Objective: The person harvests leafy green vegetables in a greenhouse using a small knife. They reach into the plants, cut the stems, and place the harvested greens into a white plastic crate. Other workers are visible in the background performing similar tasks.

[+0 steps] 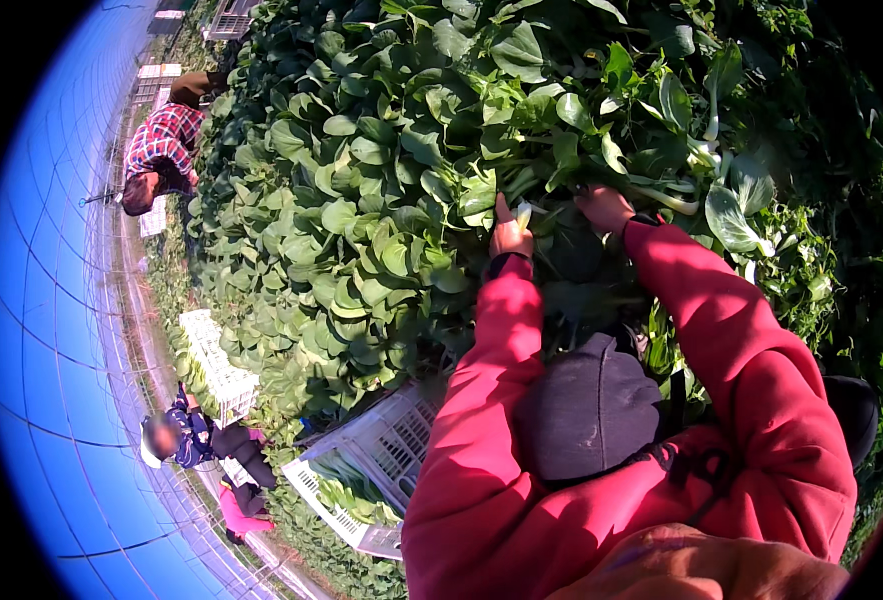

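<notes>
Both my hands reach into a dense bed of leafy greens (351,217) that look like bok choy. My left hand (512,229) is closed around the pale base of a leafy green plant (522,214), its leaves pointing away from me. To the right, my right hand (605,208) is down among the leaves, its fingertips hidden, so whether it grips anything does not show. Beside my right hand lies a cut plant with a white stalk (674,201). More loose plants with pale stalks (738,217) rest on the foliage further right.
A white plastic crate (321,499) holding greens stands at lower left, near my left arm. Beyond it is another white crate (220,367). A person in a plaid shirt (160,139) bends at the bed's far edge; another person in a white hat (186,439) is at lower left.
</notes>
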`<state>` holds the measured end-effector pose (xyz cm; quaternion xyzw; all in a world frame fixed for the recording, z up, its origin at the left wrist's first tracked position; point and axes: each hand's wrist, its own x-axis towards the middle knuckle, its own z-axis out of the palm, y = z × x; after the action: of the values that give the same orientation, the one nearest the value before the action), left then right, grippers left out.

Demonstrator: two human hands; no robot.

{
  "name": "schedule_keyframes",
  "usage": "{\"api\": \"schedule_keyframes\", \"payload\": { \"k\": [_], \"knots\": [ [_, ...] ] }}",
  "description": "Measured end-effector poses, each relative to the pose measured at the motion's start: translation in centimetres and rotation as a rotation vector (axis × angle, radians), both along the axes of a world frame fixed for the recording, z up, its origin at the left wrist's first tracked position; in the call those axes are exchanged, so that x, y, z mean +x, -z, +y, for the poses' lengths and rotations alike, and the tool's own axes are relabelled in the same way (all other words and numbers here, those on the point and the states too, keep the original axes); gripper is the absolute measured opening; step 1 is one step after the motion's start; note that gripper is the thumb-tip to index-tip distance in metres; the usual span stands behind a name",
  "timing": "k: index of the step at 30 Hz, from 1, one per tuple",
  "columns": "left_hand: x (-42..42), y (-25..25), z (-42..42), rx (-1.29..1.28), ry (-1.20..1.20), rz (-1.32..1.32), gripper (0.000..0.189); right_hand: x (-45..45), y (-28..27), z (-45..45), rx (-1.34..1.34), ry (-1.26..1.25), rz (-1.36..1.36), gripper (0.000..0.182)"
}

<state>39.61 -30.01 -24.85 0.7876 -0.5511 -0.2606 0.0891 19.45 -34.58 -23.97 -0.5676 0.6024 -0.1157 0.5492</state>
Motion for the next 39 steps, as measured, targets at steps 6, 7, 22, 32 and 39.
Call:
{"api": "schedule_keyframes", "payload": {
  "k": [6, 7, 22, 32, 39],
  "knots": [
    [0.2, -0.2, -0.3, 0.077, -0.086, 0.076, 0.084, -0.4, 1.0, -1.3, 0.103, -0.036, 0.005, 0.034],
    [0.0, -0.3, -0.4, 0.08, -0.087, 0.078, 0.083, -0.8, 1.5, -1.7, 0.106, -0.076, 0.035, 0.034],
    [1.0, 0.9, 0.2, 0.049, -0.106, 0.147, 0.083, -1.2, 5.5, -2.1, -0.221, -0.388, 0.18, 0.036],
    [1.5, 1.7, -0.1, 0.066, -0.103, 0.162, 0.082, -1.9, 6.1, -0.1, -0.286, -0.269, 0.223, 0.038],
    [1.9, 3.0, 0.3, -0.028, -0.087, 0.145, 0.078, -1.3, 4.1, -1.1, -0.3, -0.378, 0.322, 0.036]
  ]
}}
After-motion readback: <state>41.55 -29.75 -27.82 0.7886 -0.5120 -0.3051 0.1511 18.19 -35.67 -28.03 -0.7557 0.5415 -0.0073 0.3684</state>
